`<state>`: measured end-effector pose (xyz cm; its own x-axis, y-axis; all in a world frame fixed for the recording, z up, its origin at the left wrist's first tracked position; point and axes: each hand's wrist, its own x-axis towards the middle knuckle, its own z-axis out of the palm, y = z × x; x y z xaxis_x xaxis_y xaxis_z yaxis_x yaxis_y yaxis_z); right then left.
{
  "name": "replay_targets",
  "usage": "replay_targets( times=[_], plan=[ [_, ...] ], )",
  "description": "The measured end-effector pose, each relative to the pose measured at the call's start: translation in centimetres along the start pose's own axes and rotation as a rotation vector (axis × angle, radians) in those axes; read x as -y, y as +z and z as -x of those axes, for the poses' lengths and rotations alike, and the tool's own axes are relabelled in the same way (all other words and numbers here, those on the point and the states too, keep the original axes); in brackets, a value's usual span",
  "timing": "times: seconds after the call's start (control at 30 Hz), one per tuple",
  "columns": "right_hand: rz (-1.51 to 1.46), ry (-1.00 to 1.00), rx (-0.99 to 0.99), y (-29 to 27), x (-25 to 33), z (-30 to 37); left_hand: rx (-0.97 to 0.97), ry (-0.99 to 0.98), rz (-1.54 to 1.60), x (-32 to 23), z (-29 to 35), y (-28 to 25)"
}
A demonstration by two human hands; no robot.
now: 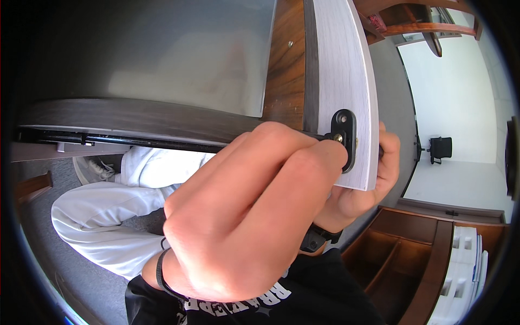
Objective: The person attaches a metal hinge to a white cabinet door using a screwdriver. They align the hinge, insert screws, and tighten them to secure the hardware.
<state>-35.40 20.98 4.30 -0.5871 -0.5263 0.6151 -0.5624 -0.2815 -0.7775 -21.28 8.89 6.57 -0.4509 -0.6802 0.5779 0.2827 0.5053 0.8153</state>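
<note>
My left hand [244, 211] covers the middle of the view, its back toward me and its fingers curled closed. Its fingertips press at a black metal bracket [349, 122] on the whitish wood-grain panel [344, 59]. A brass-coloured screw [338, 138] sits in the bracket beside the index finger. Part of a dark piece shows just above that finger; what the fingers pinch is hidden. My right hand [383, 168] wraps round the panel's far edge near its lower end, fingers behind it and thumb below.
A dark grey wood edge [135, 114] with a glossy grey sheet [184, 59] and a brown wood strip [284, 70] lies to the left. A black bar [162, 143] runs beneath it. Brown wooden shelving [390, 260] stands at lower right, a wooden chair [417, 27] at upper right.
</note>
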Motion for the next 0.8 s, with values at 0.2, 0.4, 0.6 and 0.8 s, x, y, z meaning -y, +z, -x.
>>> replay_targets(
  times=[0.2, 0.4, 0.6, 0.8],
  plan=[
    [-0.024, 0.000, 0.024, 0.0, 0.2, -0.3, 0.053, 0.076, -0.016, 0.1, -0.3, -0.2],
    [-0.044, 0.024, 0.020, 0.2, 0.7, -0.4, 0.094, -0.021, -0.031, -0.5, -0.3, -0.7],
    [0.041, 0.035, 0.075, -0.3, 1.0, -0.4, 0.099, -0.049, -0.064, -0.7, -0.4, -0.4],
    [-0.013, 0.091, 0.081, -0.2, 1.7, -1.2, 0.090, -0.003, -0.054, -0.4, -0.3, -0.2]
  ],
)
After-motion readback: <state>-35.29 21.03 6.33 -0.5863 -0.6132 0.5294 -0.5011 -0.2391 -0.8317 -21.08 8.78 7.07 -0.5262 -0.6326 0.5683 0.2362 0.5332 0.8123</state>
